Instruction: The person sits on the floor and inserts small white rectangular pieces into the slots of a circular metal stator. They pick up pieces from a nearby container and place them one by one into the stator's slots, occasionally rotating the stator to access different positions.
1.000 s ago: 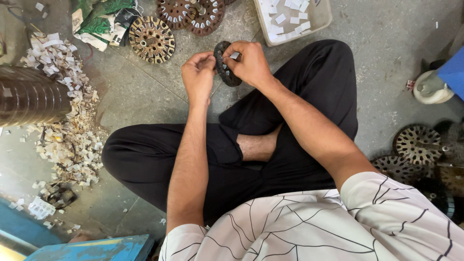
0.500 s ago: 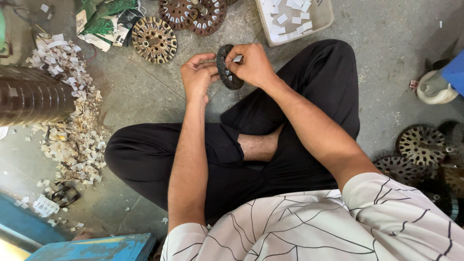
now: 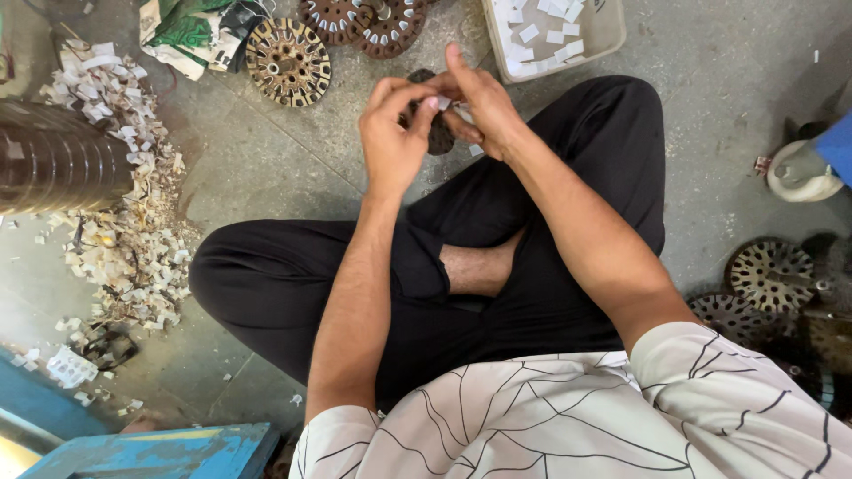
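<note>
Above my crossed legs, my left hand (image 3: 390, 133) and right hand (image 3: 484, 106) close their fingers on the dark slotted core (image 3: 439, 133), pressing a white paper slip (image 3: 442, 103) squarely into its slot.

Setting: small workshop for motor repair or winding, work done seated on the floor. Evidence: bare, stained concrete floor (image 3: 293, 151); slotted round stator cores (image 3: 287, 60) lying loose near the top edge, more of them (image 3: 770, 273) stacked at right; heap of off-white paper scraps (image 3: 124, 222) at left; shallow tray (image 3: 603, 35) holding cut white slips; dark ribbed cylinder (image 3: 53, 160) at left; chipped blue painted box (image 3: 151, 448) at lower left
</note>
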